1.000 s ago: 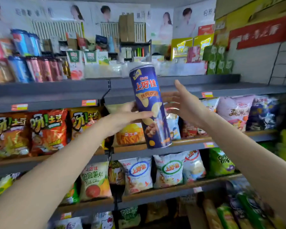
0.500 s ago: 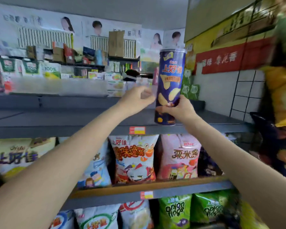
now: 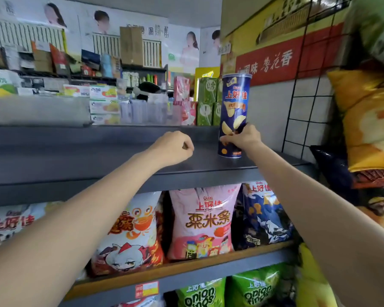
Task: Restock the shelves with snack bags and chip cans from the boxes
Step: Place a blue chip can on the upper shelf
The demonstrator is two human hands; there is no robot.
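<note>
A tall blue chip can [image 3: 234, 107] with yellow lettering stands upright at the right end of the grey top shelf [image 3: 98, 156]. My right hand [image 3: 242, 138] grips the can's lower part, fingers curled round it. My left hand [image 3: 173, 148] hovers over the bare shelf to the can's left, fingers curled into a loose fist and holding nothing. Snack bags fill the shelf below: a white and red crab bag [image 3: 131, 231], a pink bag [image 3: 202, 220] and a dark blue bag [image 3: 264, 216].
Green onion-ring bags [image 3: 253, 291] sit on the lowest visible shelf. Yellow and orange bags [image 3: 368, 120] hang on a wire grid [image 3: 297, 96] at the right. Green and pink cartons [image 3: 200, 103] stand behind the top shelf, close to the can.
The can passed from my left hand to my right, moved right and came down upright onto the top shelf. My left hand let go and curled up.
</note>
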